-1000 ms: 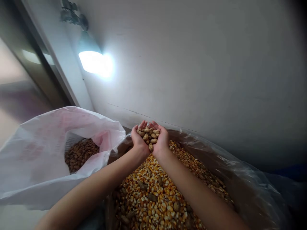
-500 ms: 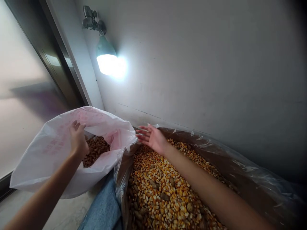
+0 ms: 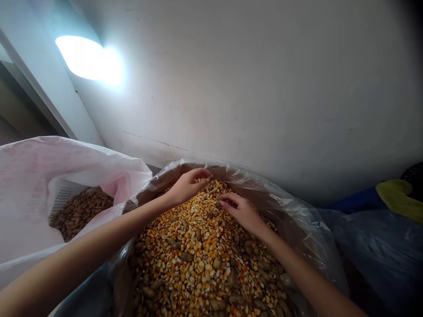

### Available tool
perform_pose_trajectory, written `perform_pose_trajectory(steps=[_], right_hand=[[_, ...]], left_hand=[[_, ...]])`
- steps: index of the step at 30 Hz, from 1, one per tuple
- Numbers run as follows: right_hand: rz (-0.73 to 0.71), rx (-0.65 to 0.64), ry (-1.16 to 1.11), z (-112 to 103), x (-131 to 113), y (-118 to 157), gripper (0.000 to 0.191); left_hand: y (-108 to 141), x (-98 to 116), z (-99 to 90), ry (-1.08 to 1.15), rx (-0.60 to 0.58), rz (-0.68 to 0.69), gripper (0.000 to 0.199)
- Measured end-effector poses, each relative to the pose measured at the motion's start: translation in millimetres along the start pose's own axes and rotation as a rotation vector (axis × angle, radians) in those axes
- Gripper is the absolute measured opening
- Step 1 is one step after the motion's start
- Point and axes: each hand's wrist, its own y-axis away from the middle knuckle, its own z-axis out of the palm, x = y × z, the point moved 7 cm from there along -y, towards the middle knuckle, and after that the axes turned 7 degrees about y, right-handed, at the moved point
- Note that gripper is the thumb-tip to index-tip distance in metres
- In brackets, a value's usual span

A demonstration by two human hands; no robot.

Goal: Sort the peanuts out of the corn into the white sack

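Right now my left hand (image 3: pixel 187 187) and right hand (image 3: pixel 242 210) are half-curled, fingers down in the corn kernels and peanuts (image 3: pixel 198 259) in the plastic liner (image 3: pixel 291 215). Any grip, I can't tell. Beyond, in-shell peanuts (image 3: pixel 81 211) fill the white sack (image 3: pixel 39 163).

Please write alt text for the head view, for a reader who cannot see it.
The left hand and right hand touch corn kernels mixed with peanuts in a plastic liner; a white sack beside it holds more peanuts.
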Motion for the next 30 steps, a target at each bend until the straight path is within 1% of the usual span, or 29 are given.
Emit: perform_pose_trajectory(steps=[1,2,3,4,6,8,10,11,13,15,16,17,18,19,21,23,24,25,27,28,30], right_hand=[[-0.057,-0.034,0.046,5.6,-3.3,4.3,0.014],[-0.106,-0.065,0.09,11.2,-6.9,8.1,0.017],[-0.148,-0.09,0.143,16.3,-10.5,11.2,0.018],[-0.181,-0.113,0.205,21.0,-13.9,13.6,0.019],[-0.207,-0.156,0.321,28.2,-17.9,15.7,0.017],[-0.176,-0.174,0.357,29.5,-18.0,14.8,0.017],[-0.086,-0.146,0.247,22.7,-14.0,11.9,0.019],[-0.016,-0.11,0.127,16.3,-9.8,10.3,0.021],[0.14,-0.045,-0.2,4.0,1.8,9.1,0.022],[0.276,-0.049,-0.489,-2.3,12.4,11.2,0.02],[0.32,-0.081,-0.559,-3.5,15.4,13.2,0.019],[0.345,-0.122,-0.56,-4.2,17.3,15.6,0.02],[0.35,-0.163,-0.491,-5.1,18.5,18.3,0.021],[0.335,-0.204,-0.365,-5.6,19.0,21.1,0.022],[0.274,-0.298,-0.04,-3.1,19.0,27.2,0.024],[0.201,-0.393,0.221,3.6,18.6,33.1,0.026],[0.165,-0.423,0.297,6.8,17.8,35.0,0.025],[0.132,-0.435,0.337,8.8,16.5,35.8,0.023],[0.084,-0.412,0.332,8.3,12.7,34.3,0.02],[0.087,-0.39,0.291,5.9,11.5,32.5,0.02],[0.164,-0.33,0.111,-2.3,12.9,28.4,0.024]], left_hand=[[-6.5,-10.5,0.9,-0.014,0.029,0.029,0.013],[-10.1,-18.9,-1.9,-0.053,0.063,0.074,0.014],[-10.9,-25.3,-6.1,-0.127,0.072,0.124,0.015],[-9.3,-30.1,-10.6,-0.233,0.05,0.169,0.017],[-2.3,-38.1,-17.8,-0.486,-0.091,0.201,0.021],[5.9,-41.0,-27.6,-0.704,-0.2,0.18,0.025],[13.2,-38.7,-29.3,-0.854,-0.315,0.156,0.026],[17.6,-36.9,-24.5,-0.9,-0.399,0.153,0.025],[30.1,-34.7,-5.9,-0.953,-0.614,0.168,0.022],[45.4,-35.8,13.9,-0.987,-0.819,0.187,0.024],[51.9,-37.3,21.0,-1.01,-0.891,0.196,0.025],[56.6,-39.2,25.8,-1.034,-0.938,0.202,0.027],[59.5,-41.1,28.3,-1.053,-0.963,0.204,0.027],[60.5,-42.8,29.0,-1.058,-0.97,0.2,0.025],[59.6,-45.6,26.9,-1.015,-0.969,0.16,0.021],[56.0,-46.9,22.1,-0.903,-0.944,0.078,0.018],[53.0,-46.7,18.7,-0.827,-0.906,0.029,0.018],[49.1,-46.0,14.6,-0.735,-0.85,-0.025,0.019],[39.4,-43.4,3.4,-0.501,-0.679,-0.128,0.021],[34.4,-42.0,-3.2,-0.355,-0.581,-0.173,0.022],[26.1,-40.5,-15.6,-0.054,-0.419,-0.248,0.022]])
